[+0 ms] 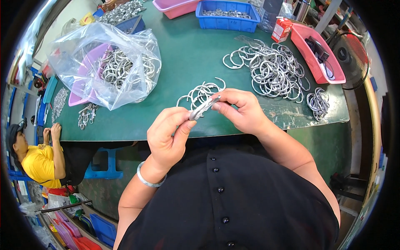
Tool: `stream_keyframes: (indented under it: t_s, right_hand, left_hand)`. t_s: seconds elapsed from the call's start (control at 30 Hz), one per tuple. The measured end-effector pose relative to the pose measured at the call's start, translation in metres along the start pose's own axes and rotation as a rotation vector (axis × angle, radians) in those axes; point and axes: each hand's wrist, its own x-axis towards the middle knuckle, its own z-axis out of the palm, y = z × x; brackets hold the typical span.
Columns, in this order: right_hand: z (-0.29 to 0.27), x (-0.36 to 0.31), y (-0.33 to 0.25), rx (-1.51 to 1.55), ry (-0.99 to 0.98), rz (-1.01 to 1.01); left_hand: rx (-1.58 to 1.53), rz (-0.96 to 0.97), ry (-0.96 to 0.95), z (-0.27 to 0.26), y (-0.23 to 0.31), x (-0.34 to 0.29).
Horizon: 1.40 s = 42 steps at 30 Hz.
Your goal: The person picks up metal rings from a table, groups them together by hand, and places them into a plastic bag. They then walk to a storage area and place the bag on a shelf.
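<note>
Pinched between left hand (167, 131) and right hand (243, 110): metal ring (203, 108), above near side of counter (189, 50); probably light, stiff, smooth enough to slip; best taken by opposite outer edges

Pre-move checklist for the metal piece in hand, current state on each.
1. Left fingers on metal piece: ok, pinching its lower end.
2. Right fingers at its upper end: ok.
3. Piece's full shape visible: cannot tell, seen nearly edge-on.
4. Held piece visually separate from loose rings behind: not ok, they overlap in view.
5. Large ring pile apart from both hands: ok, further right.
6. Co-worker's hands away: ok, far left.
</note>
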Motion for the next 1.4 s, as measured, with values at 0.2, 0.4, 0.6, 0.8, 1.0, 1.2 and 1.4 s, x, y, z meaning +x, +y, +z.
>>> stream_keyframes:
  t_s: [0.2,0.4,0.6,0.8,1.0,1.2,1.4]
  right_hand:
    - [0.002,0.0,-0.003,0.475,-0.114,0.452]
    - [0.004,-0.002,0.001,0.568,-0.165,0.575]
    - [0.004,-0.002,0.004,0.62,-0.169,0.59]
    - [0.005,-0.003,0.005,0.618,-0.166,0.596]
    - [0.003,-0.001,0.004,0.621,-0.17,0.606]
    - [0.004,-0.001,0.004,0.545,-0.174,0.609]
    - [0.007,0.0,0.005,0.516,-0.124,0.603]
  left_hand:
    - [-0.678,-0.664,0.092,0.004,0.003,0.005]
    - [-0.931,-0.844,0.13,0.003,-0.004,0.002]
    - [-1.03,-0.914,0.142,0.003,-0.01,0.0]
    - [-1.099,-0.974,0.16,0.003,-0.012,0.0]
    - [-1.126,-1.082,0.194,0.004,-0.013,0.005]
    - [-1.232,-1.172,0.262,0.005,-0.016,0.004]
    - [-1.318,-1.186,0.311,0.006,-0.016,0.005]
